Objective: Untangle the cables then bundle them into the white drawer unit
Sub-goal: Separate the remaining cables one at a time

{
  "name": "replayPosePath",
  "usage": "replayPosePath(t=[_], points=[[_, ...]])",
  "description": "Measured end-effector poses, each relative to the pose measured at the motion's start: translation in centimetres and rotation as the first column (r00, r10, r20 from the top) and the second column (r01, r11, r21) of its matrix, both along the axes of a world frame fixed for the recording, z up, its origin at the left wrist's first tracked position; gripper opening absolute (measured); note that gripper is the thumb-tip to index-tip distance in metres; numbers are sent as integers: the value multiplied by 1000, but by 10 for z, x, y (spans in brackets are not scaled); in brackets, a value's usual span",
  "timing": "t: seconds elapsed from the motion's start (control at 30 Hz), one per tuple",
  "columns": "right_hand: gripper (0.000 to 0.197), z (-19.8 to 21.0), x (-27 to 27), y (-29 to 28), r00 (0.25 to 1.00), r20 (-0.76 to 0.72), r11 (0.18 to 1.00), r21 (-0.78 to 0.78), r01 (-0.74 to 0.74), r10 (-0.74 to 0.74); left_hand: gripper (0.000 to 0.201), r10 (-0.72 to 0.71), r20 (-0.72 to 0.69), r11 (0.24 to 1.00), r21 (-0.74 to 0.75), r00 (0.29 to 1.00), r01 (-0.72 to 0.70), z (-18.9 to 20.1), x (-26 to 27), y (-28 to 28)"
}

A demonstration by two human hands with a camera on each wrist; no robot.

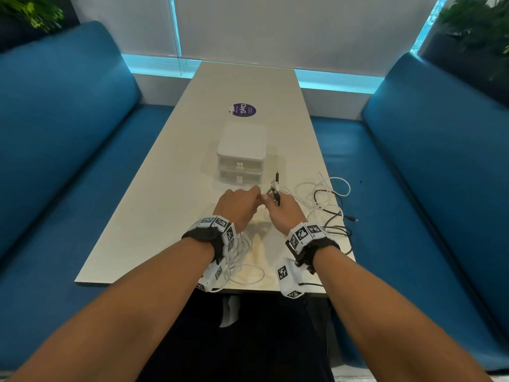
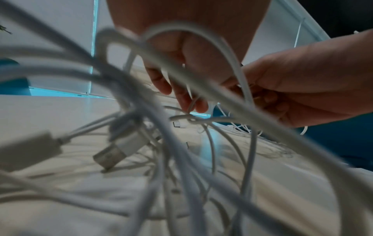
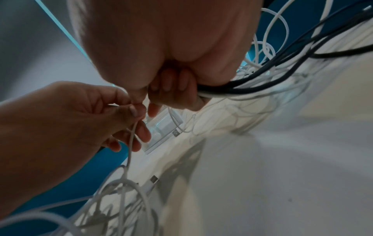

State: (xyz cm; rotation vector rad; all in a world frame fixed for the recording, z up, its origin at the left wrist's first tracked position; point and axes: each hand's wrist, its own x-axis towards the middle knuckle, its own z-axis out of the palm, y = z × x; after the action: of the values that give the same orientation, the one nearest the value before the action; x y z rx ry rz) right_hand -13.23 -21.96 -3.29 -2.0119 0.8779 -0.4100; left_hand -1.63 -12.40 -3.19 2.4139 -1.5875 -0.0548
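Both hands meet just short of the white plastic two-drawer unit, which sits at 12 o'clock, drawers shut. Left hand pinches one thin white cable; right hand is fisted round a black-and-white cable bunch trailing to 3 o'clock.

White cables tangle with black cables on a pale beige table. The drawer unit is white, the benches blue, the round sticker purple with white lettering.
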Motion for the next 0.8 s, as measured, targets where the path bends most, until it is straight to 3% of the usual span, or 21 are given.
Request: replayPosePath(t=[0.1,0.17,0.27,0.37,0.6,0.67,0.8], points=[[25,-2,3,0,999,14,999,-16,41,-40,17,-23,-61,1000,-10,998,23,-5,0,1],[22,-3,5,-1,997,-13,995,-69,72,-73,24,-55,17,996,65,998,53,-8,1,5],[22,-5,9,-1,994,-59,989,-124,80,-88,13,-80,168,968,248,983,37,-6,5,13],[27,-6,9,2,993,-94,989,-135,62,-75,17,-109,233,952,304,966,34,0,8,15],[29,3,6,0,999,-43,994,-104,26,-30,17,-115,162,962,266,980,69,4,8,5],[30,0,6,-3,996,-77,992,-123,26,-35,9,-133,158,963,256,978,90,0,8,3],[22,-5,7,-3,973,-229,982,-188,-17,-27,30,-173,177,961,245,969,127,-6,12,10]])
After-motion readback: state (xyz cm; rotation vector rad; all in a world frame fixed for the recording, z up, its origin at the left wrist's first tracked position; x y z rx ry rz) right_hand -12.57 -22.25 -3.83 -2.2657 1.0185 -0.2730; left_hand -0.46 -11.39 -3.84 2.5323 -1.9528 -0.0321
